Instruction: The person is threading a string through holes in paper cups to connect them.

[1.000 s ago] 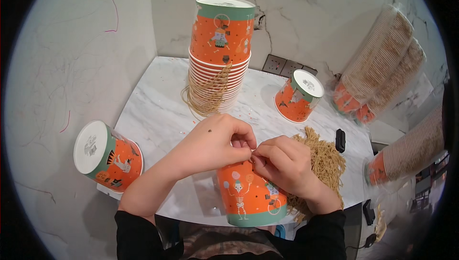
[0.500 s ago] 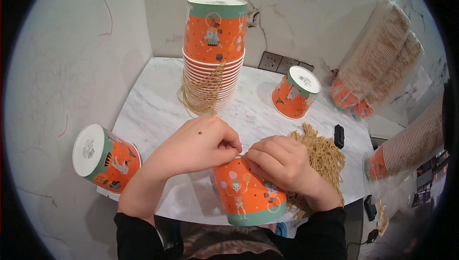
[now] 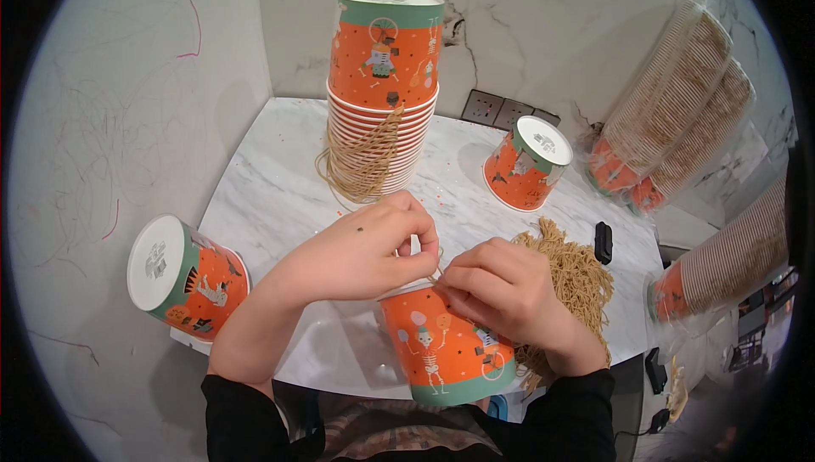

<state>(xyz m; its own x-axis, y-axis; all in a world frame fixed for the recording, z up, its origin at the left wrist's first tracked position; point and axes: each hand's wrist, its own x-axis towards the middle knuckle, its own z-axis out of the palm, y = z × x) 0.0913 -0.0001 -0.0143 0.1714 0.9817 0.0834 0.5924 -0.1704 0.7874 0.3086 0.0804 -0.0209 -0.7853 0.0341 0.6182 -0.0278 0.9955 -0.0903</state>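
Note:
An orange paper cup (image 3: pixel 446 347) with a green base band and a skeleton print lies tilted at the table's front edge, its white rim away from me. At that rim a thin tan string (image 3: pixel 439 268) runs between my two hands. My left hand (image 3: pixel 382 245) pinches the string with bent fingers just above the rim. Closed beside it, my right hand (image 3: pixel 501 288) pinches string too and rests against the cup's upper side. The exact grip of the fingertips is partly hidden. A heap of cut tan strings (image 3: pixel 570 279) lies behind my right wrist.
A tall stack of upside-down cups (image 3: pixel 386 54), with looped string (image 3: pixel 361 160) hanging on it, stands at the back. Single cups stand at back right (image 3: pixel 528 165) and tilt at front left (image 3: pixel 187 279). Wrapped cup sleeves (image 3: pixel 671 105) lean at far right, near a small black object (image 3: pixel 603 243).
My left hand has risen slightly, its fingers lifting from the rim, and string now shows between the hands. The cup has shifted a little to the right.

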